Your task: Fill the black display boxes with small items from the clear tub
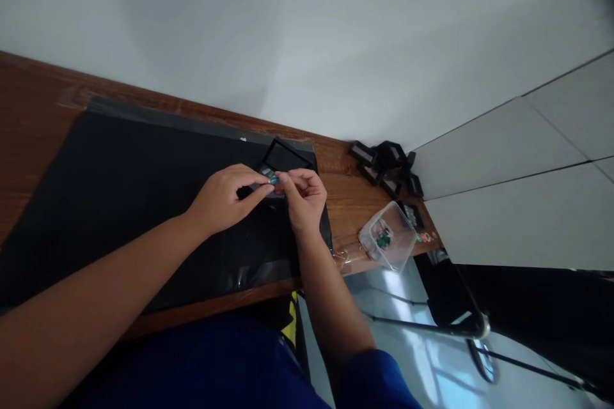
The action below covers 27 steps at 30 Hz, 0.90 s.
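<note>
A small shiny teal piece (pixel 274 179) sits between the fingertips of both hands; its exact kind is too small to make out. My left hand (pixel 231 199) reaches in from the left, thumb and forefinger closed at the piece's near end. From the other side, my right hand (pixel 303 198) pinches it between thumb and fingers, the other fingers curled. Just below and behind the fingertips is a small black case with its frame-like lid (pixel 286 154) raised. My hands partly hide the case's base and what lies in it.
A black mat (pixel 134 185) covers much of the wooden table (pixel 343 188). To the right, several black cases (pixel 389 156) are piled by the wall. A clear plastic tub (pixel 403 246) with small coloured pieces stands near the table's right edge, beside some small rings (pixel 423 238).
</note>
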Motion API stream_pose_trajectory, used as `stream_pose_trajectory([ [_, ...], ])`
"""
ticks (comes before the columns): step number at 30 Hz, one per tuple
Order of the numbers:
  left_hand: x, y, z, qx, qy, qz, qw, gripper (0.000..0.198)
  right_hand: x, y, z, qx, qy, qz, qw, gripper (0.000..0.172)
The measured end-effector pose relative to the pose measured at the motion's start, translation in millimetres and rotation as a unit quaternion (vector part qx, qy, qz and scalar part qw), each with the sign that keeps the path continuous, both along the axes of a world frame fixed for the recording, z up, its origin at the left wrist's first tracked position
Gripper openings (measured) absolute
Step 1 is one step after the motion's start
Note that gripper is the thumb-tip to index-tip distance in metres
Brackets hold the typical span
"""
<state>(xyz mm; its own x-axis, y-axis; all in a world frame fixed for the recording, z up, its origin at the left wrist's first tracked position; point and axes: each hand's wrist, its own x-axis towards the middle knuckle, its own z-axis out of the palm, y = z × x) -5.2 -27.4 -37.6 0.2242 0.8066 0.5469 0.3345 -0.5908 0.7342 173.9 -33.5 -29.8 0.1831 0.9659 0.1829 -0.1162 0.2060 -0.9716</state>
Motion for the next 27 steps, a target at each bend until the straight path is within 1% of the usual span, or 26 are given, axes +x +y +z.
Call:
stream_pose_trajectory([
  [6,1,-3,6.7,-0.032,-0.01,-0.01,0.999,0.03,0,-3,0.1,-0.01,-0.006,0.021,1.0,0.039],
  [9,1,-3,9.4,-0.04,-0.012,-0.002,0.999,0.031,-1,-5,-0.4,0.006,0.009,0.007,1.0,0.036],
  [14,1,-4,10.4,-0.056,-0.007,0.016,0.998,0.033,2,-5,-0.6,0.005,-0.016,-0.034,0.999,0.039],
  [18,-1,-4,11.7,-0.064,-0.005,0.026,0.998,0.033,6,-5,0.7,0.026,-0.018,-0.05,0.998,0.039],
  [23,-2,-4,15.0,-0.07,-0.003,0.037,0.997,0.034,9,-7,0.1,0.045,-0.033,-0.04,0.998,0.041],
  [27,-3,-4,15.8,-0.082,0.001,0.051,0.995,0.034,10,-8,-0.3,0.037,-0.032,-0.027,0.998,0.045],
])
